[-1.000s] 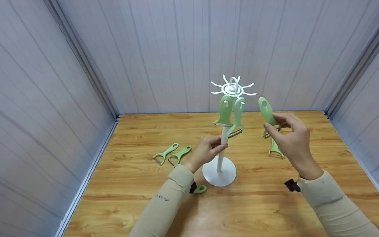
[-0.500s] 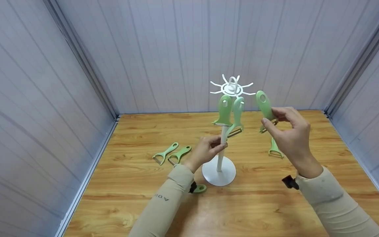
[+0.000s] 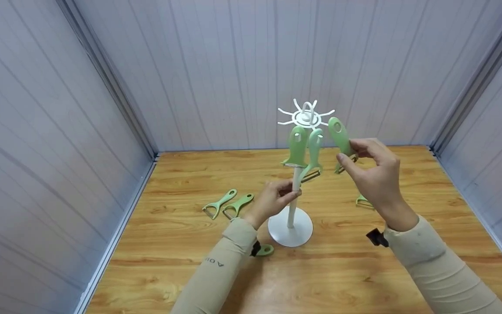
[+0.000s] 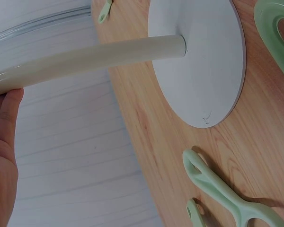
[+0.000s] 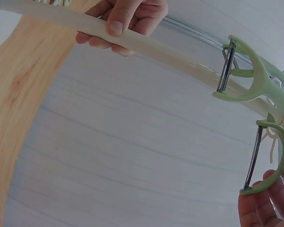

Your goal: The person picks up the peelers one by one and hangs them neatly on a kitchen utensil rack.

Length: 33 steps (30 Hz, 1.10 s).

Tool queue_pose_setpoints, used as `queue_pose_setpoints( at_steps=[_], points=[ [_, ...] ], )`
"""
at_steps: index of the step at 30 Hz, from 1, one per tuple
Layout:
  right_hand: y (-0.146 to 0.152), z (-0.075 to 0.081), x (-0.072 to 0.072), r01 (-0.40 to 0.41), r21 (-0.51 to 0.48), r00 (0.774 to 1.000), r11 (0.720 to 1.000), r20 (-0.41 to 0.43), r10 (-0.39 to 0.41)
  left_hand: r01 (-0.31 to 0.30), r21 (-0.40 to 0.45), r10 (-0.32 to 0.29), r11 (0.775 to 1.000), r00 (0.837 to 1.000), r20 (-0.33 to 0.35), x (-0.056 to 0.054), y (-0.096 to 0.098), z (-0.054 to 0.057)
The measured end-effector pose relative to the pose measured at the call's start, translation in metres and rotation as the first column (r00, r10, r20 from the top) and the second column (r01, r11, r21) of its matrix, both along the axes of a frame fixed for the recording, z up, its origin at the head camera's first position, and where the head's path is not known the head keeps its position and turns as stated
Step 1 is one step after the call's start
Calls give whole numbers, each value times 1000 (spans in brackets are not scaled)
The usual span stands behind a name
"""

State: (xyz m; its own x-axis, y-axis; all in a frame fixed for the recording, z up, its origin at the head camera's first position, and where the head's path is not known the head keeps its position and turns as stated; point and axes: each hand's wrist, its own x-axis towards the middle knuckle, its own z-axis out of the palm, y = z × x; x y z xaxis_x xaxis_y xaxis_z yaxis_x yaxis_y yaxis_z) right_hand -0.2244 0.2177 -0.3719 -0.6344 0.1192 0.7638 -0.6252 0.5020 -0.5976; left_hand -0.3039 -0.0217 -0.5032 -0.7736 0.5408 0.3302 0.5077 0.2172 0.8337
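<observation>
A white stand with a round base (image 3: 290, 235) and a ring of hooks (image 3: 306, 117) on top stands on the table. My left hand (image 3: 273, 200) grips its pole (image 4: 94, 59) between thumb and fingers. Two green peelers hang from the front hooks: a darker peeler (image 3: 297, 146) and a paler peeler (image 3: 315, 150). Just right of them my right hand (image 3: 377, 174) pinches a green peeler (image 3: 339, 133), its handle hole up beside a hook tip and its blade low. In the right wrist view the fingertips (image 5: 270, 198) lie against that peeler's frame (image 5: 274, 177).
On the wooden table (image 3: 168, 261) left of the stand lie a pale peeler (image 3: 220, 203) and a green peeler (image 3: 239, 204). Another peeler (image 3: 266, 250) is partly hidden under the left wrist. Behind the right hand lies one more peeler (image 3: 363, 200). Panel walls (image 3: 251, 74) enclose the table.
My right hand has moved left and slightly up with the peeler, bringing its hole close to the right-hand hooks. The left hand keeps its place on the pole.
</observation>
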Motion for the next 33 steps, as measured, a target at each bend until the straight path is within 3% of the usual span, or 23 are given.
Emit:
queue_pose_setpoints(
  at_steps=[15,33],
  points=[
    [-15,-5,-4,-30,21,1000,999,3,30,14,14,-14,1000,1000,14,1,-1,1],
    [-20,-8,-1,-11,41,999,999,47,9,12,7,-11,1000,1000,-26,-1,0,-1]
  ],
)
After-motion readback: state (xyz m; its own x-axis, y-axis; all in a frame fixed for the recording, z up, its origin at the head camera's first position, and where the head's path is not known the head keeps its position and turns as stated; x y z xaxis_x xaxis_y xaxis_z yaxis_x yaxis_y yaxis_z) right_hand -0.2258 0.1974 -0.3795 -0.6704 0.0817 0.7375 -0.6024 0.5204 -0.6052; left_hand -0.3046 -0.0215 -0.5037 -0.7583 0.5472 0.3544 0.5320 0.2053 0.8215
